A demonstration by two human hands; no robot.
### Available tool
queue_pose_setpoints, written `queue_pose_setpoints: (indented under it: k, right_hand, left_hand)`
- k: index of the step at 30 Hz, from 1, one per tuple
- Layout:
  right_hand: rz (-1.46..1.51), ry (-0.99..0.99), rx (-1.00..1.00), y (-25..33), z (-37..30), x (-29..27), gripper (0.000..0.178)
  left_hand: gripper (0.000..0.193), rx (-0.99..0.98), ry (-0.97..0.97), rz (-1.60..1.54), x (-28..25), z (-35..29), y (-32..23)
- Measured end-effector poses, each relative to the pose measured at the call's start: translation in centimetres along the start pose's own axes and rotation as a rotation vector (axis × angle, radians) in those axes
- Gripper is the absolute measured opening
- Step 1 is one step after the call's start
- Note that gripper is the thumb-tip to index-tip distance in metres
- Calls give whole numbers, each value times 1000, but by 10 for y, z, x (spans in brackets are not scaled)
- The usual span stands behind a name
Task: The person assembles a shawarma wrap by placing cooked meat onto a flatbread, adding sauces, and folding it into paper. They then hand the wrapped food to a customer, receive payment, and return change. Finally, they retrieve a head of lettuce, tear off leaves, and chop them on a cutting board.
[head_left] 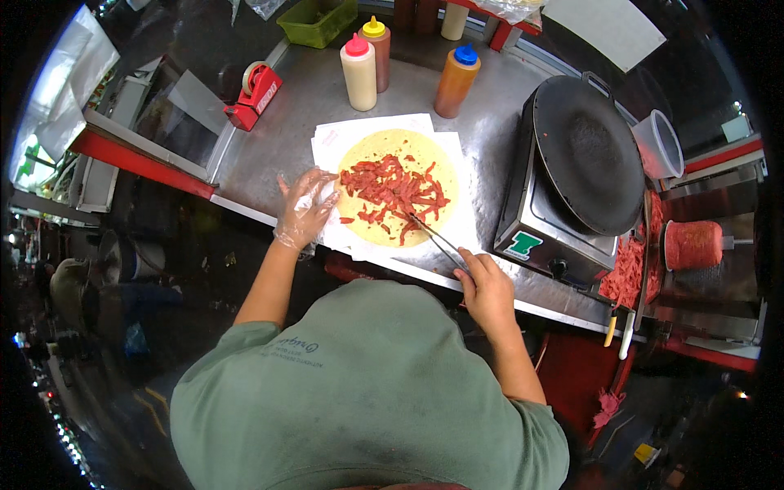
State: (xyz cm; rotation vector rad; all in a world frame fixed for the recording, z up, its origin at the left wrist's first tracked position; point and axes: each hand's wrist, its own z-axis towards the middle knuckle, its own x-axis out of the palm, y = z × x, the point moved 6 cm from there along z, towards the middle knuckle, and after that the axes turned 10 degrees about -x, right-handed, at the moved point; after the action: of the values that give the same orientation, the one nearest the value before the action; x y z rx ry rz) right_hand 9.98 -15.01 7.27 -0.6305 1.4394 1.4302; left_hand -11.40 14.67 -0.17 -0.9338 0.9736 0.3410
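Note:
On white paper sheets (331,143) lies a round yellow flatbread (437,155), with strips of red meat (392,184) scattered over its middle. My left hand (309,206), in a clear plastic glove, rests at the left edge of the bread and paper; its fingers are partly hidden by the crinkled glove. My right hand (487,290) is bare and closed around a pair of metal tongs (441,239). The tips of the tongs reach into the meat near the lower right of the bread.
Squeeze bottles with a pink cap (359,77), a yellow cap (377,53) and a blue cap (458,82) stand behind the bread. A red tape dispenser (253,96) sits left. At right are a black griddle (590,155), a meat spit (692,245), shaved meat (625,269) and two knives (626,335).

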Motion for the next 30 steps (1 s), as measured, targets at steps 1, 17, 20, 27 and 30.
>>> queue_pose_setpoints:
  k: [1, 17, 20, 27, 30]
  right_hand:
    - [-22, 9, -31, 3, 4, -1, 41]
    - [211, -170, 374, 6, -21, 22, 45]
    - [177, -224, 380, -5, -18, 40, 43]
    - [370, -337, 223, -4, -13, 44, 47]
    - [414, -513, 65, -20, -25, -3, 56]
  left_hand:
    - [26, 51, 16, 37, 1, 5, 3]
    - [22, 437, 309, -49, 8, 0, -5]
    - [21, 410, 336, 26, 6, 2, -9]
    - [19, 505, 113, 95, 6, 10, -33]
    - [18, 216, 138, 0, 19, 8, -36]
